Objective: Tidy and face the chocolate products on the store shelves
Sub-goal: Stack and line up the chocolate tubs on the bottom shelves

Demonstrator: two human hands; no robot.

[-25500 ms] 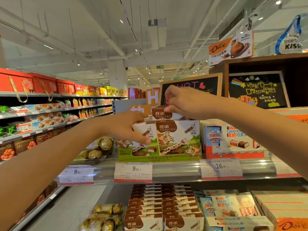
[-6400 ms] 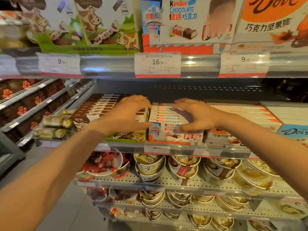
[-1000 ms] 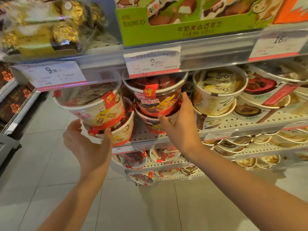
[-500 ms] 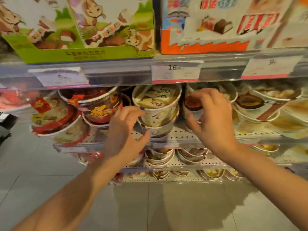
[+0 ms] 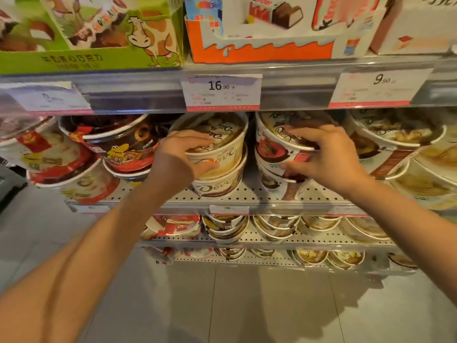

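Note:
Round Dove chocolate tubs stand stacked two high on a perforated metal shelf (image 5: 247, 194). My left hand (image 5: 178, 157) grips the upper cream-coloured Dove tub (image 5: 222, 142), fingers over its lid and thumb on its side. My right hand (image 5: 326, 157) grips the neighbouring upper tub with the red and brown label (image 5: 274, 149), fingers across its rim. Under each held tub sits another Dove tub (image 5: 220, 186).
Red-labelled tubs (image 5: 118, 147) fill the left of the same shelf, more cream tubs (image 5: 395, 139) the right. Above are a green cow-print carton (image 5: 94, 33), an orange Kinder carton (image 5: 267, 30) and price tags (image 5: 221, 91). Lower shelves hold more tubs (image 5: 272, 226). Grey floor tiles lie below.
My left hand has moved up onto the cream tub and closed on it. My right hand has settled lower on the red-labelled tub's rim and side. The view has moved closer.

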